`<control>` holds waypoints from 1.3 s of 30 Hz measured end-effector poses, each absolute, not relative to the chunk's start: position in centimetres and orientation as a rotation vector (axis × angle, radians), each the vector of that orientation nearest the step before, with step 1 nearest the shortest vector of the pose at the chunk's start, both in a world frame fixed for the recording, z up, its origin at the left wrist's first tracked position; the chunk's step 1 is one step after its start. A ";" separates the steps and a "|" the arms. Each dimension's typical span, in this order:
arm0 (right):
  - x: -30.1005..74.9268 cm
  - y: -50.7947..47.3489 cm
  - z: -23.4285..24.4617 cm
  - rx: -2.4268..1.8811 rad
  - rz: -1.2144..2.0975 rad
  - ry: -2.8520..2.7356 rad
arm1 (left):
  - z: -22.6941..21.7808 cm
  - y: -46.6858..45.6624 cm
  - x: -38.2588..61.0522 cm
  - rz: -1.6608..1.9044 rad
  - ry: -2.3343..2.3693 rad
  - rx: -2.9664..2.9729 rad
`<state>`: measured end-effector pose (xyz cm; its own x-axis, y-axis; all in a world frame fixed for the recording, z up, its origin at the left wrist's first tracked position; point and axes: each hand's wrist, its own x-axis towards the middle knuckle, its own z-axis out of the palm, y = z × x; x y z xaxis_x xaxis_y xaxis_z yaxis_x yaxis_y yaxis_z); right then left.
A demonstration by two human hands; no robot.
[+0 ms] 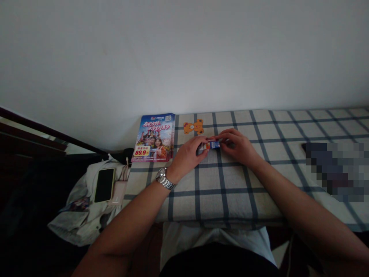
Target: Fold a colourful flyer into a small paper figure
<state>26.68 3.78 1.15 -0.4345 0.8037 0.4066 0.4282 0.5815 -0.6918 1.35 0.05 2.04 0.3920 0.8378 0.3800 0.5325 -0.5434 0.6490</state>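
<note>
Behind the work surface stands one plain pale wall [184, 50]. One checked cloth [259, 181], pale with dark grid lines, covers the surface from the centre to the right edge. One pixelated patch [336, 171] sits on the cloth at the right. One stack of colour flyers [154, 137] lies at the cloth's far left corner, with one orange bear cutout [193, 127] just beside it. Left of the cloth, on crumpled fabric, lie one phone [104, 185] with a dark screen and one pinkish power bank [118, 192], touching side by side.

Left hand [188, 154], wearing one metal wristwatch [165, 179], and right hand [239, 146] meet near the far edge of the cloth. Both are curled, fingertips pinching one small blue-and-red pack [212, 144] from opposite ends. The pack's long axis runs left to right, parallel to the wall. Which end is its front cannot be determined.
</note>
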 end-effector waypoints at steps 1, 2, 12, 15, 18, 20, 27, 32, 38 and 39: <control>26.7 3.9 1.1 -0.978 0.652 -2.075 | 2.0 0.1 1.3 0.976 1.175 2.230; 26.7 3.9 1.0 -0.981 0.646 -2.077 | 1.9 0.1 1.4 0.982 1.169 2.229; 26.4 3.6 2.0 -0.989 0.592 -2.055 | 2.5 0.0 1.5 1.035 1.197 2.279; 26.4 3.5 2.0 -1.053 0.598 -2.027 | 2.7 0.0 1.4 1.059 1.275 2.293; 26.4 3.5 1.9 -1.091 0.632 -1.970 | 2.9 0.0 1.4 1.079 1.298 2.269; 26.4 3.4 1.7 -1.105 0.694 -1.915 | 3.0 -0.1 1.4 1.102 1.310 2.254; 26.2 3.3 1.2 -1.093 0.938 -1.767 | 2.8 -0.1 1.3 1.133 1.319 2.202; 26.1 3.3 1.3 -1.076 1.006 -1.747 | 2.6 0.0 1.3 1.102 1.337 2.163; 26.2 3.4 1.1 -1.112 0.989 -1.809 | 2.3 0.1 1.2 1.031 1.376 2.179; 26.2 3.4 1.1 -1.120 0.977 -1.823 | 2.3 0.1 1.2 1.030 1.381 2.176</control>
<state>26.19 3.43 1.08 -0.3178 0.9238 0.2134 0.3337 0.3197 -0.8868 1.16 0.13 2.33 0.2550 0.8872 0.3846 0.6216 -0.4551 0.6376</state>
